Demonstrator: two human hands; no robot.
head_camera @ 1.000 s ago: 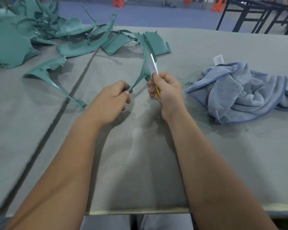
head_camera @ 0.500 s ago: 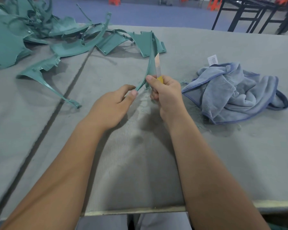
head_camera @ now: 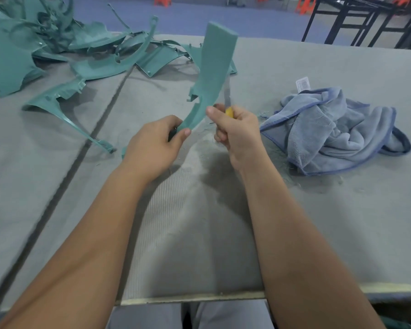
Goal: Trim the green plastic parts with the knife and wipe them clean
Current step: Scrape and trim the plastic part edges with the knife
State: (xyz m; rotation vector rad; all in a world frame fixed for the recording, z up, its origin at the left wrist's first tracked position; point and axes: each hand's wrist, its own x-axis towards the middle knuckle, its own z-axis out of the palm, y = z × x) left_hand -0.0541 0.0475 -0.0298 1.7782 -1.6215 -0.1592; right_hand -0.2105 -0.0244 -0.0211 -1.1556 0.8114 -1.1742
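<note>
knife (head_camera: 227, 97) blade lies along held green part (head_camera: 214, 74) edge.

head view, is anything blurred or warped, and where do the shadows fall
Head view: wide-angle bend curves the table edge; forearms near the frame bottom are softly smeared; the left hand, right hand, green part and knife read fairly sharp; soft shadow lies on the table below the hands.

Curved green part (head_camera: 211, 74) upright, knife (head_camera: 227, 96) alongside.
</note>
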